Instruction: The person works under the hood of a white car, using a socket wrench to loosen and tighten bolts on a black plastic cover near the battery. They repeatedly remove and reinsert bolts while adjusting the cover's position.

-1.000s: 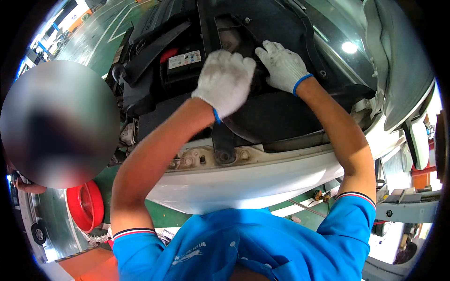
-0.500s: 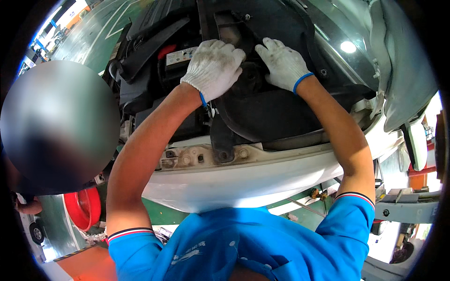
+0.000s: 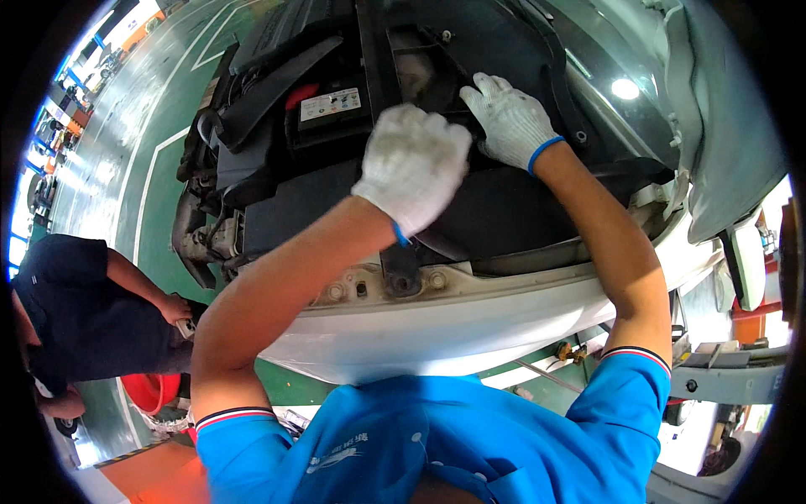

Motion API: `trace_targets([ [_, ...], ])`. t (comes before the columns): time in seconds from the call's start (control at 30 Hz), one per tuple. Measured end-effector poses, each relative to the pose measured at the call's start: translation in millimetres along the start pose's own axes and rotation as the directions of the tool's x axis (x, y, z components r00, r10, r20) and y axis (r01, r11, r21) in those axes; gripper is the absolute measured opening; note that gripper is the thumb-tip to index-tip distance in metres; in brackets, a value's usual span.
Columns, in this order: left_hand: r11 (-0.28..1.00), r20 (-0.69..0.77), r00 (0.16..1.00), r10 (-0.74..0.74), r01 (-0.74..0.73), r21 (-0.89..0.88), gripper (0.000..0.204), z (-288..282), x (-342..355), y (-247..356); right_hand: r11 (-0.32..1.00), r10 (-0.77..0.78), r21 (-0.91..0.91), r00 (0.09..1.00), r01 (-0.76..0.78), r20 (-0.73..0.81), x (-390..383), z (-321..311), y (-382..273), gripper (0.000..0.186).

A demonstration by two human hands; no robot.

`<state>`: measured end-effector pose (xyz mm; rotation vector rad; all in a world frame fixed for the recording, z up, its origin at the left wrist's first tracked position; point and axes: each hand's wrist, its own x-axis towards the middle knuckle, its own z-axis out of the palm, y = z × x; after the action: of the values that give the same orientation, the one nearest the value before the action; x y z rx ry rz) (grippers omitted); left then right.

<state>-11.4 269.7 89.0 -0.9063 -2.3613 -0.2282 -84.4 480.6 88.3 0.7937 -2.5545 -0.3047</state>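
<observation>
My left hand [image 3: 415, 170], in a white knit glove, is closed in a fist above the black plastic cover [image 3: 520, 202] in the engine bay. What its fingers hold, if anything, is hidden beneath it. My right hand [image 3: 514, 123], gloved the same way, rests on the black cover next to an upright black strut [image 3: 378, 59], thumb apart and fingers laid forward. Left of the strut sits a car battery with a white label [image 3: 330, 104] and a red terminal cap [image 3: 301, 95].
The car's pale front panel [image 3: 437, 336] lies between me and the engine bay. A person in dark clothes [image 3: 92, 302] stands at the left, holding a phone-like object [image 3: 185, 326]. A red tub [image 3: 151, 391] is on the green floor. A side mirror [image 3: 744, 265] projects at the right.
My left hand has come back toward me and slightly right, away from the strut, uncovering the battery label. My right hand has barely moved.
</observation>
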Motion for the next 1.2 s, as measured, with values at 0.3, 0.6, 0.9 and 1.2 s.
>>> trace_targets([
  [0.3, 0.994, -0.061, 0.993, 0.102, -0.103, -0.027, 0.021, 13, 12, -59, 0.999, 0.017, 0.029, 1.000, -0.017, 0.003, -2, -3, -6, 0.048],
  [0.6, 0.992, 0.078, 0.994, -0.077, 0.084, -0.093, 0.025, -3, 5, 11, 1.000, 0.009, 0.029, 0.997, -0.012, 0.077, 2, 0, 1, 0.051],
  [0.9, 0.989, 0.130, 0.988, -0.086, 0.101, -0.111, 0.027, -2, 0, -14, 0.999, 0.007, 0.035, 0.951, -0.019, 0.310, 4, -18, 9, 0.073],
  [1.2, 0.995, 0.130, 0.991, -0.023, 0.035, -0.092, 0.026, -3, 2, -18, 1.000, -0.008, -0.008, 0.998, 0.009, 0.062, -5, -5, 2, 0.050],
])
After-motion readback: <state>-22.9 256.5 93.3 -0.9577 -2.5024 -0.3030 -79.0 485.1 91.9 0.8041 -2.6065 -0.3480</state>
